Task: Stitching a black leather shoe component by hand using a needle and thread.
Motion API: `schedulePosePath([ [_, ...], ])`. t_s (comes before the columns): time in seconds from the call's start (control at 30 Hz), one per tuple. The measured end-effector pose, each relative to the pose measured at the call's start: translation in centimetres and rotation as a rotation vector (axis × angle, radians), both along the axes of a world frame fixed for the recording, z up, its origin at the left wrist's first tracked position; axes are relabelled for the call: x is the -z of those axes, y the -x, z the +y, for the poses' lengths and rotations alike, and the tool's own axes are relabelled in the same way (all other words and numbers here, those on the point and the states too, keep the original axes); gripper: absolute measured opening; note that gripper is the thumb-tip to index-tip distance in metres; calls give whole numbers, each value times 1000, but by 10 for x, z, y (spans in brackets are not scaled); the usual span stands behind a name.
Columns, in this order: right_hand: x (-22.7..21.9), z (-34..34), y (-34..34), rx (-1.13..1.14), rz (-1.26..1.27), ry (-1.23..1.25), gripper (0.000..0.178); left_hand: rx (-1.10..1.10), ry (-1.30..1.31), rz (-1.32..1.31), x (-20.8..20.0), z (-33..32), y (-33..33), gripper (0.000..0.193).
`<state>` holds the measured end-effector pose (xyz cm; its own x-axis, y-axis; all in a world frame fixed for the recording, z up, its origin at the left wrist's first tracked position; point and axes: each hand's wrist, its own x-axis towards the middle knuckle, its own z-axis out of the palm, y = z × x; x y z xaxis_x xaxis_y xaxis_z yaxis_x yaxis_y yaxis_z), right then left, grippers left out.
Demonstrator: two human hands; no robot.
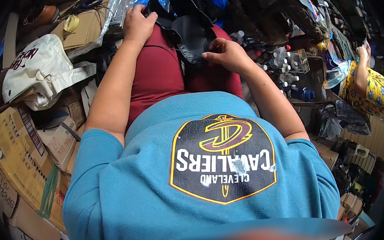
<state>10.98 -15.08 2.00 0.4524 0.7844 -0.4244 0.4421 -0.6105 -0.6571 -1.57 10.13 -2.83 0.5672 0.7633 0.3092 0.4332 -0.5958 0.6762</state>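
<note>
A black, curved, leather-like piece (pixel 191 29) with a raised rim and a hollow rests over my thighs; I cannot tell its exact kind. My left hand (pixel 138 26) is closed at its upper left rim, thumb toward the opening. At its lower right edge, my right hand (pixel 226 55) pinches with thumb and forefinger. A thin dark thread (pixel 168 48) stretches across my left thigh and runs to the right fingertips. Whether those fingers also grip a needle is too small to see.
To my left lie a white cloth bag (pixel 44 73) and cardboard boxes (pixel 23 151). A yellow tape roll (pixel 71 24) sits on cardboard at the upper left. Several plastic bottles (pixel 285 67) stand to my right. Beyond them, a person in yellow patterned clothing (pixel 367 86) raises a hand.
</note>
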Motion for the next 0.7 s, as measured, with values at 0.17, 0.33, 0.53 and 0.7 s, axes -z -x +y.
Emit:
schedulePosePath([
  [0.17,7,-9,4,197,-155,-128,51,10,29,40,2,-3,-6,48],
  [0.33,-7,-2,-3,68,-7,25,40,45,-87,-10,-6,-21,-15,46],
  [0.53,-18,-9,10,-183,-292,204,38,699,-264,50,-22,-32,-7,34],
  [0.7,-8,-32,-5,12,65,-1,29,629,-335,202,-44,-50,-2,26],
])
